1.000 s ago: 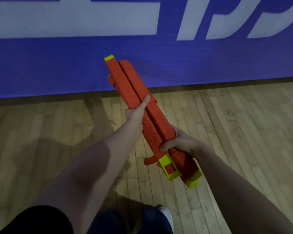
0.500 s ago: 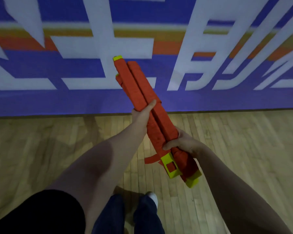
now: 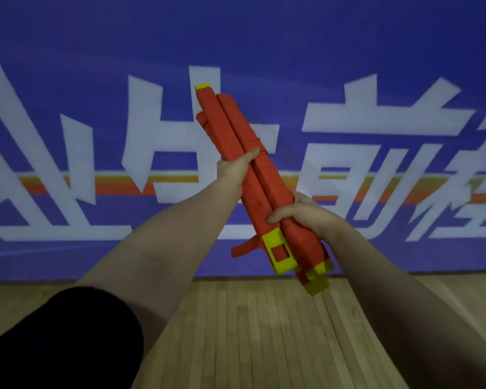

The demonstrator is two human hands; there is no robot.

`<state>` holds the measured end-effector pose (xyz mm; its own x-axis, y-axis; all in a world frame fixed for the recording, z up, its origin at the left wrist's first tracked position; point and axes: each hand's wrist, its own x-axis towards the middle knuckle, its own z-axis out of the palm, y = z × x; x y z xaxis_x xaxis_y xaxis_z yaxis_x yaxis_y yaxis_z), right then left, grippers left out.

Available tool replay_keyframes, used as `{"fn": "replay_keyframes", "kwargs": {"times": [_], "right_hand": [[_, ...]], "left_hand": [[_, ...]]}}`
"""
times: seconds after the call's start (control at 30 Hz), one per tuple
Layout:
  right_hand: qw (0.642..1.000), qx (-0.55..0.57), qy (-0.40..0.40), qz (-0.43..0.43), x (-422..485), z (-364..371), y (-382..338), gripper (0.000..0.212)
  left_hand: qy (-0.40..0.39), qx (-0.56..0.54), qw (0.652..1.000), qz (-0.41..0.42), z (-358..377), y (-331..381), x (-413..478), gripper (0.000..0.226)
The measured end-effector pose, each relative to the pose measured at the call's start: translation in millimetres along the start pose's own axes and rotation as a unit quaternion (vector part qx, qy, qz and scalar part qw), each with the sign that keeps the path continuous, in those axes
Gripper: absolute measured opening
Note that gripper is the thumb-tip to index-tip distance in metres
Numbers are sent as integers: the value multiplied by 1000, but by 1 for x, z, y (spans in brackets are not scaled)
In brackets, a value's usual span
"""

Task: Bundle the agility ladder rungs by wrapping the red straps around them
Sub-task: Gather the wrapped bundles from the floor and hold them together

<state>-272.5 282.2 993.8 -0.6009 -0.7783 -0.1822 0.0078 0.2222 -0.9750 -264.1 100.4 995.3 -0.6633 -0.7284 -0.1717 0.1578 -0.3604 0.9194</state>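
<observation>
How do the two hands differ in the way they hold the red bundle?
The left hand grips the bundle about midway, while the right hand grips lower, just above the yellow end pieces. The left hand's thumb lies stretched across the red wrap, while the right hand's thumb curls over it. Both hold the same bundle, tilted, in the air.

The left hand and right hand have raised the rung bundle, now wholly against the blue banner; perhaps the view tilted too.
</observation>
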Motion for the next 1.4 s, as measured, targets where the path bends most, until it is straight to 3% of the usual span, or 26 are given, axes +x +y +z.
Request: {"fn": "replay_keyframes", "kwargs": {"times": [0.07, 0.23, 0.37, 0.5, 0.73, 0.87, 1.0, 1.2, 1.33, 1.4], "right_hand": [[1000, -4, -5, -21, -2, 7, -31, 37], [998, 0, 4, -57, 0, 18, -88, 31], [995, 3, 19, -96, 9, 23, -130, 33], [990, 11, 37, -135, 9, 26, -176, 31], [979, 26, 81, -184, 16, 30, -255, 28], [978, 26, 88, -188, 28, 36, -300, 42], [978, 22, 69, -194, 44, 43, -337, 42], [973, -8, 86, -212, 65, 44, -391, 12], [967, -44, 100, -228, 84, 38, -426, 24], [964, -59, 99, -240, 97, 29, -437, 17]], "left_hand": [[-13, 4, 1000, 12, 2, 35, -1, 50], [-44, -3, 998, 49, 8, 101, 6, 71], [-68, 11, 994, 86, 20, 156, 5, 63], [-78, 32, 988, 131, 36, 210, 2, 70], [-137, 95, 965, 201, 56, 294, -9, 54], [-183, 95, 950, 235, 57, 325, -12, 43], [-178, 134, 942, 253, 51, 347, -9, 43], [-206, 189, 929, 243, 39, 366, 9, 49], [-221, 167, 920, 276, 48, 385, 24, 32], [-212, 176, 915, 294, 56, 398, 34, 27]]}}
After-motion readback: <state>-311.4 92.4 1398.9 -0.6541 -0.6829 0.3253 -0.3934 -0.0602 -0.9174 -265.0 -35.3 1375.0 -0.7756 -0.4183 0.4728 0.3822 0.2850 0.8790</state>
